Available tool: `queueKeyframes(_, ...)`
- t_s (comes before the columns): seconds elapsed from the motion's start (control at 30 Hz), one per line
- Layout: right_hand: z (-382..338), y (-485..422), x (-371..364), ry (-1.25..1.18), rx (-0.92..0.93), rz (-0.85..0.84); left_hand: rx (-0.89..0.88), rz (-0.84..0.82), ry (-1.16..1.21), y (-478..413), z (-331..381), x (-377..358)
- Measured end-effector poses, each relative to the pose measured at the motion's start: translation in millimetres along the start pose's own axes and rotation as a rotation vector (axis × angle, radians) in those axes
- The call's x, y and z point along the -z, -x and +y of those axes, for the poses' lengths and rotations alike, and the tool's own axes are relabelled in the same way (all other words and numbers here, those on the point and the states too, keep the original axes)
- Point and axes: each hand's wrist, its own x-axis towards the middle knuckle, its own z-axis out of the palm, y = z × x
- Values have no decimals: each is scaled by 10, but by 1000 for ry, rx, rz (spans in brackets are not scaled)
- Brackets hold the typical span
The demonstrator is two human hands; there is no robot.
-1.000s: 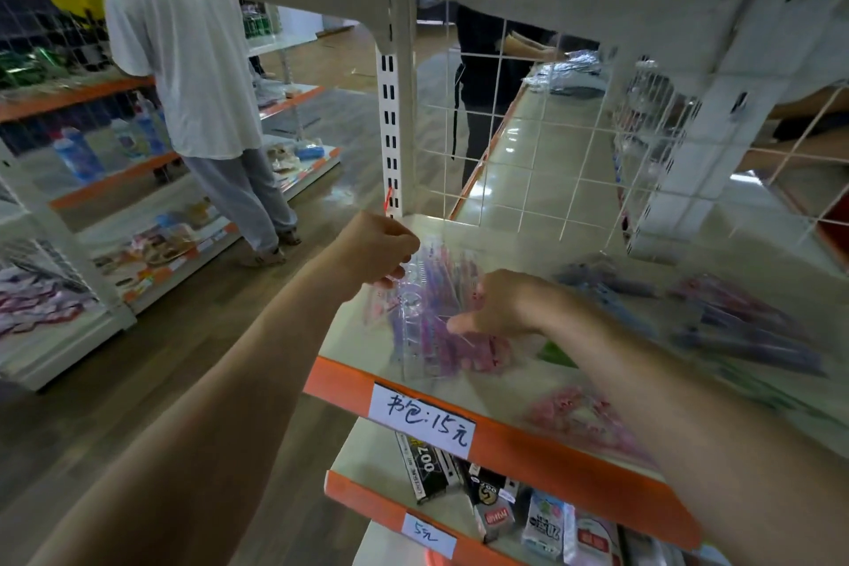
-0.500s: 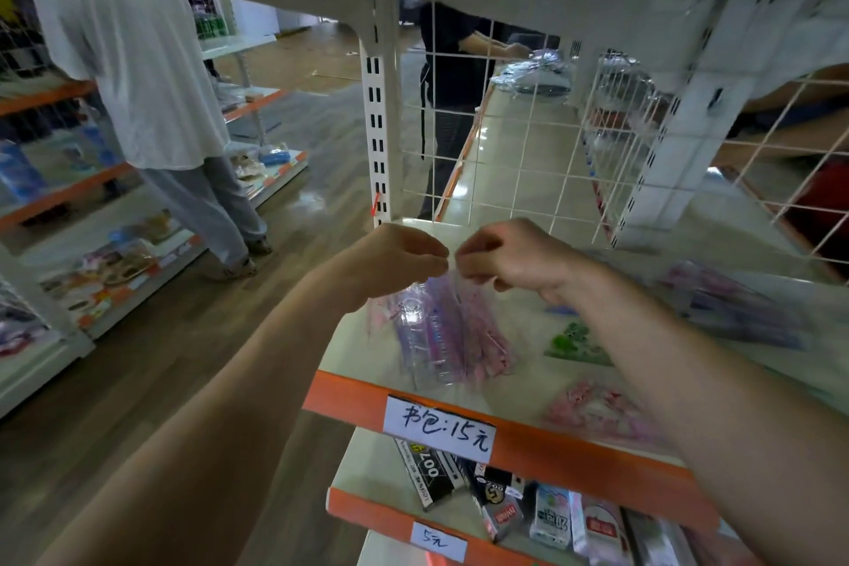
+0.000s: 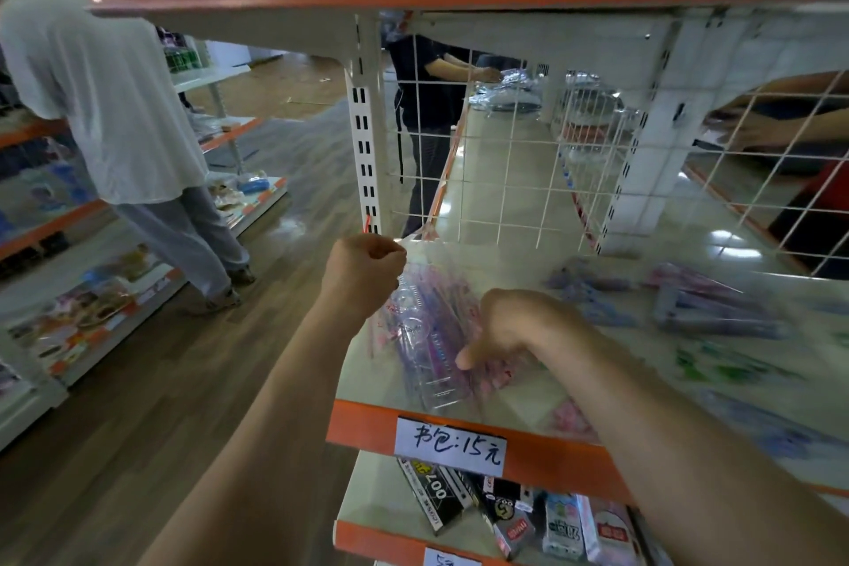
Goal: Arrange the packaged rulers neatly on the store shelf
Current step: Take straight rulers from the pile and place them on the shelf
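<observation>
We are holding a pack (image 3: 427, 335) of rulers at the front left corner of the shelf (image 3: 505, 207), just behind its orange front edge (image 3: 363, 425). Our left hand (image 3: 363, 271) is curling into a fist and pinching the pack's top corner, holding that end up, while the lower end is lying near the edge above the price label (image 3: 452, 446). Our right hand (image 3: 514, 326) is resting on the pack's right side, thumb pressing on the clear plastic. Its fingers are bending away behind the knuckles, so we cannot tell whether they are closing round the pack. More packs (image 3: 707, 308) are lying loose and blurred toward the shelf's right side, apart from ours, with a green one (image 3: 716, 365) nearer the front edge. A wire grid (image 3: 482, 161) is standing along the shelf's back edge. Boxes (image 3: 441, 496) are lying on the lower shelf (image 3: 367, 487) beneath the label. A person in a white shirt (image 3: 105, 106) is standing in the aisle to the left, and a second person (image 3: 427, 83) is standing behind the grid.
</observation>
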Motion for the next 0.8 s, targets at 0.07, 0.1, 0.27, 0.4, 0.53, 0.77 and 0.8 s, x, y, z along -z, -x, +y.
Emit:
queueKeyframes(0.07,0,-38,-19,7,17,0,-2,-9,5,7,-3,1)
queueKeyframes(0.1,17,-43,-18,-32,29,-14,0,-10,10,12,-4,5)
queueKeyframes(0.27,150,-62,-6,-403,103,103,39,24,49,22,-12,49)
queueKeyframes(0.4,314,31,139,-857,159,271,80,74,165,53,4,42)
queueKeyframes(0.53,400,178,257,-1246,241,425,95,78,280,167,81,-106)
queueKeyframes(0.77,635,241,70,-1424,181,707,78,-97,447,430,301,-609)
queueKeyframes(0.8,704,247,32,-1441,158,728,87,-120,461,455,329,-686)
